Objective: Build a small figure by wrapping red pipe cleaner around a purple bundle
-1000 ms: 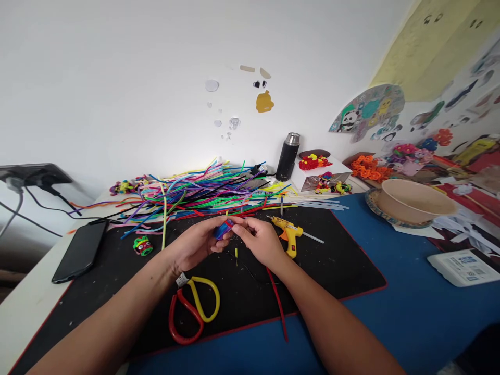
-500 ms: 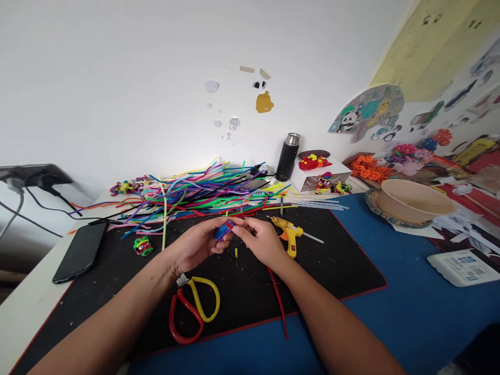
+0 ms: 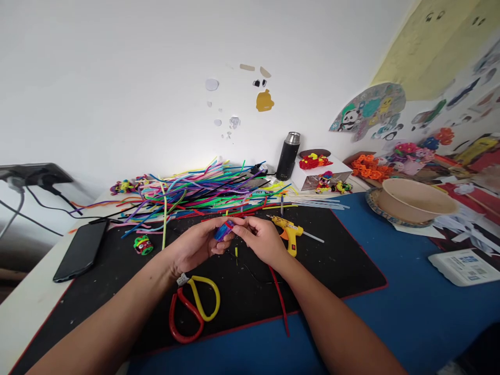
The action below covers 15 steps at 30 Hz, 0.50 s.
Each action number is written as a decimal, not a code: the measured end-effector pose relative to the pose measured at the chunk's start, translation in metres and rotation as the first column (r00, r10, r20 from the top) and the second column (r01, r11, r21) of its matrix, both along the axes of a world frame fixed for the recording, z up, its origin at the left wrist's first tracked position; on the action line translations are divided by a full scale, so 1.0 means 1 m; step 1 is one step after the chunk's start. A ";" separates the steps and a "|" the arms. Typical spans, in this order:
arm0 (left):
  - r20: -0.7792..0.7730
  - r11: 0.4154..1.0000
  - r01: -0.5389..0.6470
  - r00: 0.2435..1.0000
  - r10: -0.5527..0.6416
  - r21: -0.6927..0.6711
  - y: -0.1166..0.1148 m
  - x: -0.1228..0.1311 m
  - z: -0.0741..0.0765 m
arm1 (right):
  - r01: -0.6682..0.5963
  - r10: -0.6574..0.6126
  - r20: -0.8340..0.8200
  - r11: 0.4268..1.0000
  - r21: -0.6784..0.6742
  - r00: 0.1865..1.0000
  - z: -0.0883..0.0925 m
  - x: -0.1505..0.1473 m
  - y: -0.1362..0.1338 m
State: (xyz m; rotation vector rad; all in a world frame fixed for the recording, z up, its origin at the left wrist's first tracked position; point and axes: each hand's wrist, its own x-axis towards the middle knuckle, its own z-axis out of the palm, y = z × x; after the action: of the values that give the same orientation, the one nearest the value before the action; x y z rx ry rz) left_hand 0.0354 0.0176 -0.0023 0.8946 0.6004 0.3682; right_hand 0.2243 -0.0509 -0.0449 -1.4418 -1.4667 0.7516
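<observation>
Above the middle of a black mat (image 3: 332, 260), the left hand (image 3: 193, 246) curls closed around a small blue-and-purple pipe-cleaner piece (image 3: 222, 230) while the right hand (image 3: 261, 240) pinches its tip, a yellow glue gun (image 3: 289, 233) lying at its 3 o'clock. Hands and piece sit as they did a second ago.

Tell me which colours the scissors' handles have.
The scissors have one red handle and one yellow; head view.

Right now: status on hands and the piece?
Left hand and right hand both pinch small blue piece over black mat. Glue gun beside right hand; scissors near left wrist.
</observation>
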 end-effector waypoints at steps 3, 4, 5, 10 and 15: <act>0.002 1.000 0.004 1.000 -0.004 -0.009 -0.001 0.000 0.001 | -0.010 0.010 -0.015 1.000 -0.007 1.000 -0.001 0.001 0.001; 0.002 1.000 0.004 1.000 -0.004 -0.011 -0.001 0.000 0.001 | -0.015 0.015 -0.021 1.000 -0.009 1.000 -0.002 0.002 0.001; 0.002 1.000 0.005 1.000 -0.005 -0.012 -0.002 0.000 0.001 | -0.020 0.020 -0.029 1.000 -0.010 0.999 -0.002 0.002 0.001; 0.010 1.000 0.006 1.000 -0.006 -0.016 -0.003 0.001 0.001 | -0.037 0.036 -0.082 0.999 -0.017 0.996 -0.002 0.003 0.001; 0.030 0.999 0.015 0.999 -0.014 -0.034 -0.005 0.001 0.003 | -0.083 0.078 -0.146 0.996 -0.029 0.986 -0.006 0.004 0.003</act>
State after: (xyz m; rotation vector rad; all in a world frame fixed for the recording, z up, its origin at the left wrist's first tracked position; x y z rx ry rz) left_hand 0.0364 0.0131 0.0006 0.8587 0.5710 0.3568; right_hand 0.2288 -0.0481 -0.0509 -1.3315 -1.4126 0.9173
